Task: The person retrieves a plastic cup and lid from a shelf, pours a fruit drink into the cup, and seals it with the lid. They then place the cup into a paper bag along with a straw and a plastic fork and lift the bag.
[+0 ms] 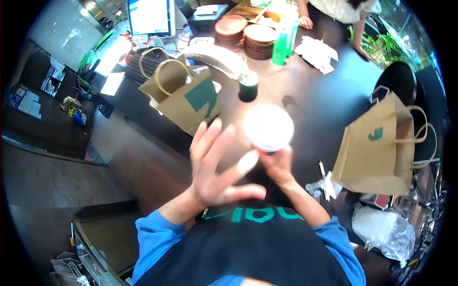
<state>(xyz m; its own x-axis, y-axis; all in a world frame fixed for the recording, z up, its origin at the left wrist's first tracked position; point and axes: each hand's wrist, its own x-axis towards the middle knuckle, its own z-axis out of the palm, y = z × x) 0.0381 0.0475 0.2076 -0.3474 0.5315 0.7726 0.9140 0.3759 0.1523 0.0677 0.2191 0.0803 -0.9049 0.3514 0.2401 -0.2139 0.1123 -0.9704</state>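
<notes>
A cup with a round white lid (268, 127) is in front of me, seen from above and washed out by glare. My right hand (279, 166) grips it from the near side, just under the lid, and the cup's body is mostly hidden. My left hand (217, 167) is raised beside it, fingers spread and holding nothing, slightly blurred by motion. Behind that hand stands a brown paper bag (183, 95) with twisted handles and a green patch. A small dark green container (248, 86) stands on the counter beyond the cup.
Another brown paper bag (377, 148) stands at the right, near wrapped straws (327, 183) and a clear plastic package (381, 229). Stacked brown plates (231, 29), a green bottle (283, 43) and white napkins (317, 54) sit farther back. Another person's hand (306, 22) is across the counter.
</notes>
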